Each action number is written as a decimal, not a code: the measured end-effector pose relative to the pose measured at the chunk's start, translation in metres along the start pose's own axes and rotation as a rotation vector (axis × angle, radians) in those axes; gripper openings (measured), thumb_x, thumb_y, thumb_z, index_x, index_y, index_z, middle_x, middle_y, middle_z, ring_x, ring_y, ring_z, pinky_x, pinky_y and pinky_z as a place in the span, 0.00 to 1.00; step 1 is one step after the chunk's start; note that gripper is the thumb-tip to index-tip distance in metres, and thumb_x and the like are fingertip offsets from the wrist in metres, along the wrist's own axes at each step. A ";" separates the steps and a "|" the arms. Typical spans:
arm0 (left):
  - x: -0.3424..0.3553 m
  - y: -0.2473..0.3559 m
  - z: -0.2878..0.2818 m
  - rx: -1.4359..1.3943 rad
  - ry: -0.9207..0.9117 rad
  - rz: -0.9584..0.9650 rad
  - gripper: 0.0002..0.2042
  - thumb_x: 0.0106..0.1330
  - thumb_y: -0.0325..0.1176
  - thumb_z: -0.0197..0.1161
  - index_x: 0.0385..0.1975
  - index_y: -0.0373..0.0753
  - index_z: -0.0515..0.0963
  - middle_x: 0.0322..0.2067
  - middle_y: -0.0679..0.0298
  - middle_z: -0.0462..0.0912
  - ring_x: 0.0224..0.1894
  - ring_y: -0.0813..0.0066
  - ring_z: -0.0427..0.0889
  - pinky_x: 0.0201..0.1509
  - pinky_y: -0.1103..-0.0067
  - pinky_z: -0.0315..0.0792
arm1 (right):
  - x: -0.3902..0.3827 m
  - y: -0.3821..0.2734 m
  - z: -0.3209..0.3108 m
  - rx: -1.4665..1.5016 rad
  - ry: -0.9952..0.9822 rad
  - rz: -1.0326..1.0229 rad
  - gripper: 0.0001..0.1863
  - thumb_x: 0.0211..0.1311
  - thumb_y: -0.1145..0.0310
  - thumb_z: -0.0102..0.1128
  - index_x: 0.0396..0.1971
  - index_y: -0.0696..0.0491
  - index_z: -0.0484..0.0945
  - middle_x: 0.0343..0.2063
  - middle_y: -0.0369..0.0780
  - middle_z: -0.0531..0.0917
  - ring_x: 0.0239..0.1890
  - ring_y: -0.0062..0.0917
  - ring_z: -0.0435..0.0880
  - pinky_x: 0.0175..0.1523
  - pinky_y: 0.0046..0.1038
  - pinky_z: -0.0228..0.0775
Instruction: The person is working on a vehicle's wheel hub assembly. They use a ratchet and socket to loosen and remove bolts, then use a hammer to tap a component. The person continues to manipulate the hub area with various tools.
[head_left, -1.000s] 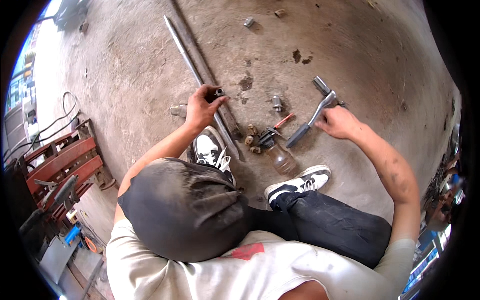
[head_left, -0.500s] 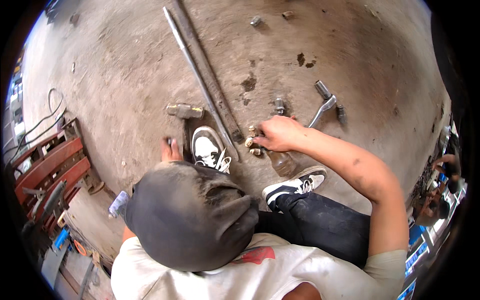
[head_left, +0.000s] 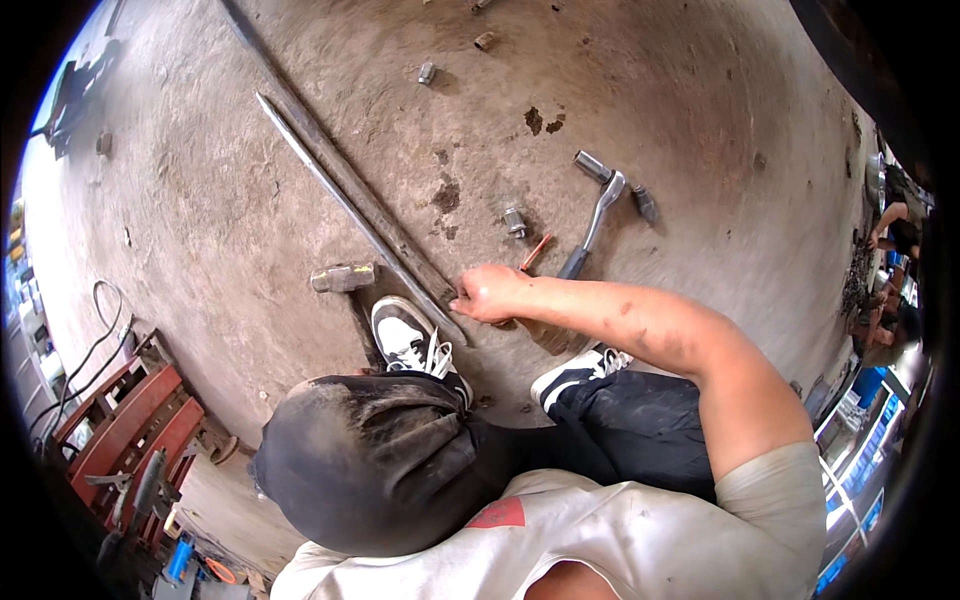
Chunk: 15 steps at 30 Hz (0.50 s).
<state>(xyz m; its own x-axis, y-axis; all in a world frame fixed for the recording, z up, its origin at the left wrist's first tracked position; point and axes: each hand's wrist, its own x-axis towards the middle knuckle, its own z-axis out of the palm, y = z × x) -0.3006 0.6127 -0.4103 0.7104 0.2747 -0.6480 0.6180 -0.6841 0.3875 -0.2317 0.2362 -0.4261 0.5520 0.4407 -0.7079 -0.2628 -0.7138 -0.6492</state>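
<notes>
Stained concrete is filling most of the view — a dusty workshop floor (head_left: 250,200) dotted with dark oil spots, with red metal frames (head_left: 120,430) and a cable lying at its left edge. A person in a dirty white shirt and black trousers is crouching over it, a dark cap (head_left: 370,460) hiding much of the body below. The right hand (head_left: 490,293) is reaching across to the near end of a long steel bar (head_left: 350,195), fingers curled in and pressed together at the bar's tip; whether anything small is pinched there cannot be told. The left hand is hidden beneath the cap, so its state cannot be told either. The bar is lying diagonally from the upper left down to a white-and-black sneaker (head_left: 405,340), which is planted just beside its end. A hammer (head_left: 343,278) is resting just left of the bar. Beyond the hand, a socket (head_left: 515,221), an orange-handled tool (head_left: 535,252) and a ratchet wrench (head_left: 597,215) are lying near one another — all untouched.
</notes>
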 end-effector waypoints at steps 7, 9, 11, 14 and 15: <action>-0.006 0.096 -0.070 0.245 -0.184 -0.016 0.15 0.48 0.35 0.68 0.30 0.34 0.71 0.25 0.55 0.76 0.27 0.63 0.77 0.34 0.69 0.71 | 0.017 -0.048 0.000 0.215 -0.031 -0.080 0.35 0.59 0.36 0.51 0.36 0.59 0.81 0.33 0.52 0.83 0.40 0.41 0.82 0.47 0.39 0.73; -0.017 0.127 -0.095 0.363 -0.226 0.023 0.15 0.47 0.34 0.69 0.29 0.34 0.71 0.25 0.55 0.76 0.27 0.63 0.77 0.34 0.69 0.71 | 0.043 -0.082 0.010 0.377 -0.026 -0.169 0.44 0.56 0.29 0.46 0.23 0.63 0.81 0.30 0.53 0.83 0.36 0.39 0.84 0.47 0.38 0.74; -0.010 0.155 -0.100 0.482 -0.298 0.102 0.15 0.45 0.34 0.70 0.28 0.34 0.71 0.25 0.55 0.76 0.27 0.63 0.77 0.34 0.69 0.71 | 0.059 -0.116 0.009 0.861 -0.249 -0.109 0.44 0.56 0.31 0.50 0.40 0.66 0.79 0.35 0.53 0.84 0.36 0.31 0.85 0.42 0.30 0.79; -0.018 0.182 -0.103 0.653 -0.309 0.480 0.12 0.45 0.30 0.68 0.26 0.33 0.73 0.26 0.52 0.77 0.30 0.53 0.79 0.36 0.67 0.73 | 0.076 -0.155 0.037 1.519 -0.120 0.175 0.39 0.58 0.38 0.56 0.46 0.65 0.74 0.31 0.47 0.82 0.32 0.32 0.84 0.37 0.31 0.80; -0.025 0.199 -0.104 0.716 -0.318 0.501 0.10 0.44 0.28 0.66 0.24 0.33 0.73 0.28 0.49 0.78 0.34 0.46 0.79 0.39 0.63 0.74 | 0.087 -0.157 0.050 1.645 -0.061 0.208 0.36 0.58 0.41 0.58 0.45 0.64 0.73 0.30 0.45 0.81 0.31 0.32 0.83 0.36 0.32 0.80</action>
<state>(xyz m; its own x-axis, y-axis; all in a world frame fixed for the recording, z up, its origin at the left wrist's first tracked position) -0.1600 0.5401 -0.2492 0.6470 -0.2910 -0.7048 -0.1664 -0.9559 0.2420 -0.1820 0.4146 -0.3998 0.3830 0.4654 -0.7979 -0.8458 0.5240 -0.1003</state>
